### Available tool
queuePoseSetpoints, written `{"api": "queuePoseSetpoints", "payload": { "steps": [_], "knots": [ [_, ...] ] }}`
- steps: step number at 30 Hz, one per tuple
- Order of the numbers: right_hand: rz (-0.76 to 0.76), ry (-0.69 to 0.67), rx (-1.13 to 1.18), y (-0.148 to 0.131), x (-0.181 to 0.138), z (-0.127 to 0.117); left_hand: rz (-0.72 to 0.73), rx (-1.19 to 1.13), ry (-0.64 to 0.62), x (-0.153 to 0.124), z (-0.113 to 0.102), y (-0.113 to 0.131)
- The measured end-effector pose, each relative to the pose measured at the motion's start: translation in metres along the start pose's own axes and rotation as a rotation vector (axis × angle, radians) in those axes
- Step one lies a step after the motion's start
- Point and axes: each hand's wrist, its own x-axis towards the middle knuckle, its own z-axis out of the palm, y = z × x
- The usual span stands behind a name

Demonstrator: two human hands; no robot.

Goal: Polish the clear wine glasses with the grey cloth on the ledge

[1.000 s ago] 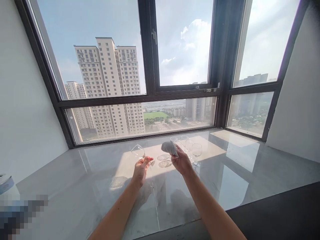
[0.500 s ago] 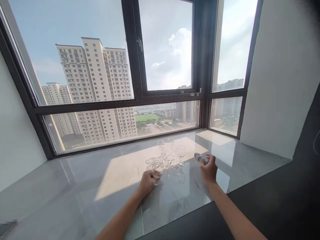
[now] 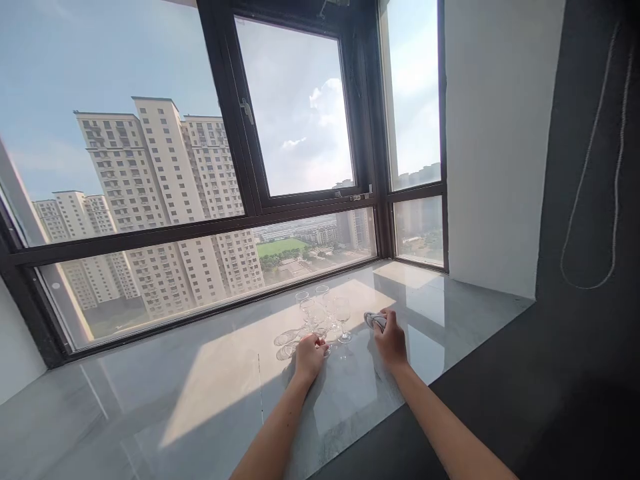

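My left hand (image 3: pixel 310 358) is closed low on a clear stemmed glass (image 3: pixel 314 313), its fingers around the stem or foot. That glass stands upright at the near side of a cluster of several similar glasses, and the hand hides part of its lower end. Just to the right, another stemmed glass (image 3: pixel 343 312) stands on its foot. My right hand (image 3: pixel 391 340) holds what looks like a small folded grey-and-white cloth (image 3: pixel 375 321) between thumb and fingers, raised a little above the sill, to the right of the glasses.
Glossy grey marble covers the wide window sill (image 3: pixel 210 400), with a bright sunlit patch and shadows of the glasses. Dark window frames (image 3: pixel 300 207) border it behind. A white wall (image 3: pixel 493 147) stands at right, and a looped cord (image 3: pixel 590 287) hangs beyond it.
My left hand has moved forward, bringing its glass up to the cluster. My right hand still grips the cloth. The view has turned to the right.
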Motion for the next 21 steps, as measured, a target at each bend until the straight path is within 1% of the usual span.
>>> {"api": "queuePoseSetpoints", "payload": {
  "steps": [3,5,7,8,9,10,11,13,14,15,16,18,21],
  "knots": [
    [0.009,-0.012,-0.012,0.001,0.000,0.001,-0.021,0.079,0.025,0.001,-0.002,0.002],
    [0.010,-0.015,-0.021,0.002,0.001,0.001,-0.044,0.115,0.083,-0.003,-0.007,0.006],
    [0.012,-0.011,-0.026,0.003,0.001,0.002,-0.049,0.144,0.199,-0.014,-0.014,0.012],
    [0.022,-0.009,-0.028,0.004,0.002,0.002,-0.019,0.156,0.241,-0.023,-0.018,0.016],
    [0.038,-0.006,-0.029,0.004,0.002,0.002,0.041,0.173,0.244,-0.034,-0.021,0.019],
    [0.057,-0.002,-0.030,0.005,0.003,0.002,0.134,0.190,0.196,-0.046,-0.022,0.023],
    [0.078,0.003,-0.032,0.005,0.003,0.002,0.256,0.209,0.085,-0.059,-0.021,0.027],
    [0.113,0.009,-0.040,0.007,0.004,0.002,0.505,0.254,-0.224,-0.081,-0.013,0.036],
    [0.123,0.007,-0.043,0.008,0.005,0.003,0.589,0.267,-0.343,-0.090,-0.007,0.040],
    [0.129,0.004,-0.043,0.008,0.005,0.003,0.624,0.277,-0.397,-0.095,-0.001,0.044],
    [0.133,0.000,-0.042,0.009,0.005,0.004,0.625,0.286,-0.412,-0.098,0.005,0.048],
    [0.145,-0.003,-0.035,0.009,0.006,0.004,0.581,0.290,-0.391,-0.098,0.013,0.054],
    [0.161,0.017,-0.033,0.007,0.005,0.004,0.487,0.286,-0.333,-0.091,0.015,0.057]
  ]
}}
